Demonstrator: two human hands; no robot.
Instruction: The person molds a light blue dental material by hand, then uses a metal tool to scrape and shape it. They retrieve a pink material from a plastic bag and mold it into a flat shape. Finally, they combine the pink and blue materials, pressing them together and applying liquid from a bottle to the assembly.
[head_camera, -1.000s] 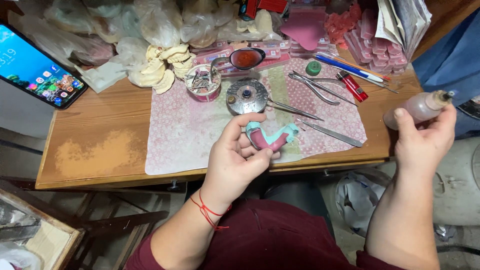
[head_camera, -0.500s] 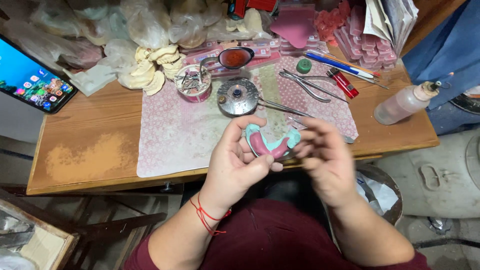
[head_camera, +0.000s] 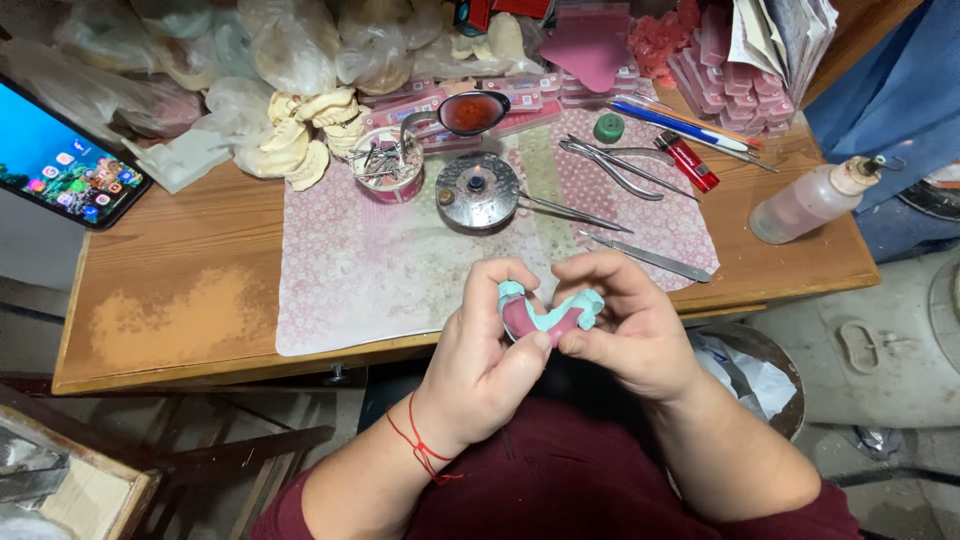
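Now both hands on cast: left hand cradles it, right hand pinches its edge. Shaping pink wax, likely; next move needs steady thumb pressure.

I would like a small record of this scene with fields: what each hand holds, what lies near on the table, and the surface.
left hand: grips the teal and pink dental cast, thumb on its lower edge
right hand: fingers curled over the same cast from the right side
surface: wooden table with a patterned mat
near on mat: round metal burner, tweezers, pliers, red lighter
far right: plastic squeeze bottle, lying tilted
far left: phone, screen lit
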